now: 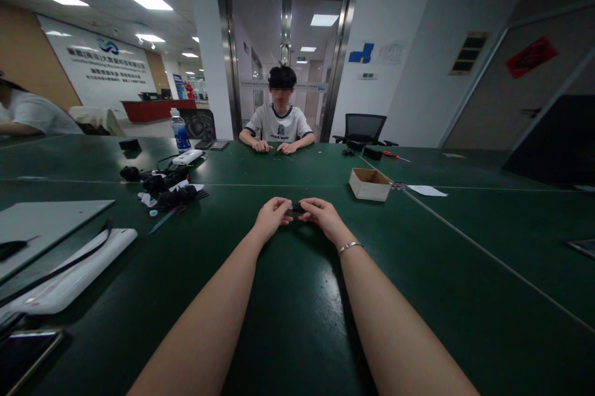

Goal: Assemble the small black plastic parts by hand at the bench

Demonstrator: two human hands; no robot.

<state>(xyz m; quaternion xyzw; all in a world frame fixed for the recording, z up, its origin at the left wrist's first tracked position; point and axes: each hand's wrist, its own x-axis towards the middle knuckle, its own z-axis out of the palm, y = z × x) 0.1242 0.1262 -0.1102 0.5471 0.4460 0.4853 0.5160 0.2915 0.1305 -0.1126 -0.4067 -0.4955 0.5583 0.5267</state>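
Observation:
A small black object (296, 207), short and slim, is held between my two hands just above the green table (297, 297). My left hand (271, 220) pinches its left end, where a lighter glint shows. On the other end, the fingers of my right hand (325, 217) are closed; a silver bracelet (351, 247) circles that wrist. Fingertips cover much of the object, and it is too small to tell its kind. An open cardboard box (370, 186) stands beyond my right hand.
To the left lie black gear (170, 188), a white power bank (188, 157), a white device (88, 272) with a strap and a phone (30, 352). A bottle (180, 129) stands farther back. Across the table sits a person (281, 120); a screwdriver (395, 155) and paper (427, 190) lie right.

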